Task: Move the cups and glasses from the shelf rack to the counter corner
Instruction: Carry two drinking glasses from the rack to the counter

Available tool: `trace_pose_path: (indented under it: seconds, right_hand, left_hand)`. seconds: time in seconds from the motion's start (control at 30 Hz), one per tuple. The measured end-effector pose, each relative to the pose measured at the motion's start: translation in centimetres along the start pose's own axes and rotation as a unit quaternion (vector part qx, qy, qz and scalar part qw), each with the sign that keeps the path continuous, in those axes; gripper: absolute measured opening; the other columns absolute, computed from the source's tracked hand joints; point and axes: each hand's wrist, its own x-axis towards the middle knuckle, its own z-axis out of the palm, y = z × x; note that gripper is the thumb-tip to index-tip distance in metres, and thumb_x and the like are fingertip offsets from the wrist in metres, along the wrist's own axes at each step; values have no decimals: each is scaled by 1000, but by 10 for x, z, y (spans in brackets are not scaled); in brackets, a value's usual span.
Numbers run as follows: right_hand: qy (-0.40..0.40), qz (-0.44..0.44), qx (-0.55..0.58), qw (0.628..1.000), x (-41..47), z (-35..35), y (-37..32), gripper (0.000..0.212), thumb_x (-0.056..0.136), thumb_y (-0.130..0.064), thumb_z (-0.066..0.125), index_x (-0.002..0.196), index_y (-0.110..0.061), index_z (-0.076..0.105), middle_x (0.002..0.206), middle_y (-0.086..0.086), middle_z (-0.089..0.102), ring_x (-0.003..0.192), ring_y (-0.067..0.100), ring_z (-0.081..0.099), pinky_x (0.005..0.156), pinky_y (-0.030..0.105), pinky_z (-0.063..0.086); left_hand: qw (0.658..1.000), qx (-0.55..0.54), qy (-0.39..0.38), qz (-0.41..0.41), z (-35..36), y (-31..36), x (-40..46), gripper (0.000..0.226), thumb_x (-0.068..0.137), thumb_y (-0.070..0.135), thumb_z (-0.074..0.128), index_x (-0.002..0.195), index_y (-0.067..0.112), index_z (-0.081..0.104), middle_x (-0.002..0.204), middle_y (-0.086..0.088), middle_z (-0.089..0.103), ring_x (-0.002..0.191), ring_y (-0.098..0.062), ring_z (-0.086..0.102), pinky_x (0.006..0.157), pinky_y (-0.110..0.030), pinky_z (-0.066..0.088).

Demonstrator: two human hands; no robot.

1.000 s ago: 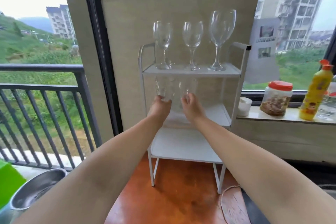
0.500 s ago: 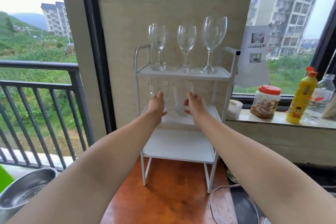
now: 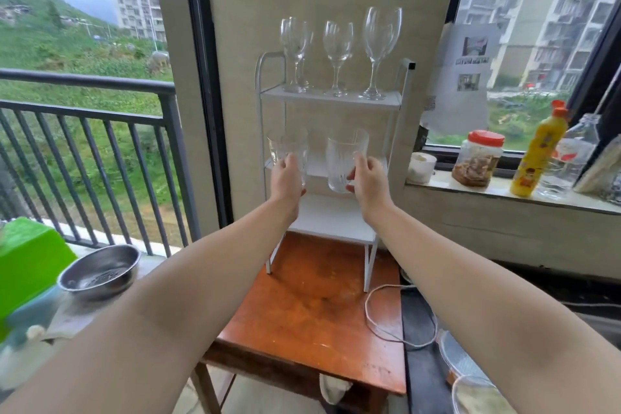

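Note:
A white three-tier shelf rack (image 3: 331,99) stands on a wooden table against the wall. Several wine glasses (image 3: 337,55) stand upright on its top tier. My left hand (image 3: 287,178) grips a clear ribbed tumbler (image 3: 287,148), and my right hand (image 3: 369,178) grips a second clear tumbler (image 3: 346,158). Both tumblers are upright and held in the air just in front of the middle tier. The middle and bottom tiers behind them look bare.
The orange-brown table (image 3: 312,312) carries a white cord (image 3: 386,316) at its right. A window sill (image 3: 504,191) to the right holds a small white cup (image 3: 421,166), a red-lidded jar (image 3: 479,158), a yellow bottle (image 3: 539,155) and a clear bottle. A steel bowl (image 3: 99,270) sits at left.
Both hands closed on the two tumblers on the middle tier, then lifted them off the shelf and drew them toward me. The camera view has shifted back and down.

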Motion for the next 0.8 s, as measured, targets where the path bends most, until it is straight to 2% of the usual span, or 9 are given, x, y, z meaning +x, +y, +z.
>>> trace_pose_path:
  seconds: [0.07, 0.17, 0.23, 0.3, 0.4, 0.5, 0.6, 0.7, 0.8]
  right_hand:
    - [9, 8, 10, 1000, -21, -8, 5, 31, 98, -25, 37, 69, -15, 41, 60, 1, 40, 57, 12, 40, 67, 36, 39]
    - [16, 19, 18, 1000, -51, -21, 10, 33, 99, -24, 37, 66, -16, 37, 60, 1, 34, 56, 12, 37, 62, 33, 40]
    - [24, 31, 15, 999, -73, -31, 16, 35, 100, -25, 36, 65, -17, 35, 60, 0, 32, 55, 11, 36, 59, 28, 42]
    - [35, 47, 10, 998, -100, -42, 25, 34, 100, -26, 36, 67, -17, 37, 61, 0, 32, 56, 11, 36, 58, 26, 42]
    - [56, 65, -10, 996, -139, -55, 42, 32, 100, -25, 36, 70, -15, 39, 63, 1, 33, 57, 11, 36, 55, 25, 41]
    - [91, 81, -52, 991, -180, -64, 62, 34, 99, -25, 37, 67, -14, 40, 60, 2, 36, 56, 14, 39, 58, 32, 42]
    - [139, 122, -89, 979, -237, -72, 83, 36, 97, -27, 39, 63, -15, 39, 59, 3, 38, 60, 18, 42, 65, 38, 42]
    - [201, 163, -80, 963, -297, -87, 100, 35, 96, -25, 40, 63, -14, 39, 58, 5, 38, 57, 17, 40, 62, 36, 39]
    - [250, 197, -100, 943, -349, -111, 116, 39, 97, -26, 40, 59, -13, 40, 57, 4, 42, 62, 21, 44, 67, 38, 43]
  left_hand:
    - [1000, 11, 8, 12, -6, -6, -19, 27, 93, 25, 35, 67, 20, 33, 65, 3, 30, 57, -12, 30, 61, -32, 35]
    - [999, 28, 6, 15, -15, -16, -46, 28, 93, 30, 35, 67, 22, 39, 65, 3, 35, 59, -13, 34, 69, -36, 39]
    - [999, 36, -10, -9, -22, -26, -63, 30, 93, 31, 35, 64, 23, 37, 64, 3, 34, 58, -12, 33, 65, -32, 40]
    - [998, 39, -48, -12, -32, -41, -81, 29, 91, 26, 35, 62, 22, 34, 63, 4, 32, 57, -13, 28, 56, -29, 33]
    - [991, 95, -93, -23, -51, -60, -109, 25, 95, 29, 34, 84, 19, 54, 81, 1, 51, 73, -16, 48, 67, -34, 46]
    - [980, 146, -128, -38, -66, -78, -141, 30, 98, 31, 32, 101, 15, 57, 99, -7, 60, 91, -21, 57, 77, -38, 51]
    - [963, 188, -186, -51, -82, -96, -186, 29, 99, 30, 31, 91, 15, 54, 91, -6, 54, 86, -20, 51, 78, -40, 51]
    - [948, 204, -231, -79, -89, -120, -231, 30, 99, 27, 32, 75, 20, 49, 81, -1, 46, 81, -17, 44, 75, -36, 46]
    - [935, 204, -264, -118, -88, -147, -271, 26, 99, 25, 33, 89, 12, 52, 85, -5, 47, 77, -18, 44, 67, -29, 44]
